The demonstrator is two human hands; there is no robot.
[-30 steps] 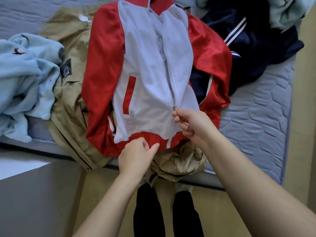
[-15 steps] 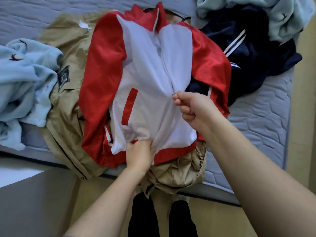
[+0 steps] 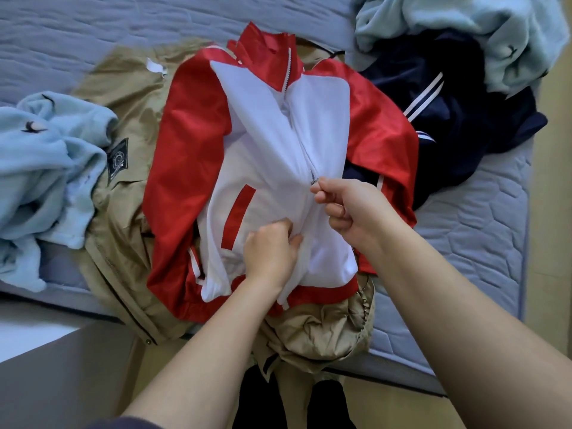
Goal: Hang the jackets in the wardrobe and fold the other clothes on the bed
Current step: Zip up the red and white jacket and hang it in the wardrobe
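Observation:
A red and white zip jacket [image 3: 263,144] lies front up on the bed [image 3: 483,230], on top of a tan jacket [image 3: 123,212]. My right hand [image 3: 346,209] pinches the zipper pull about halfway up the front. My left hand [image 3: 272,249] grips the bunched white fabric just below and left of it, beside the zip line. The jacket's lower front is crumpled between the two hands.
A light blue fleece [image 3: 40,168] lies at the left of the bed, another light blue garment [image 3: 483,35] at the top right over a navy jacket with white stripes [image 3: 448,119]. A grey surface [image 3: 55,376] stands at the lower left. My legs [image 3: 297,404] are by the bed's edge.
My right hand has drawn the zipper pull upward along the jacket front. My left hand moved up from the red hem to grip the white fabric, and the jacket has bunched.

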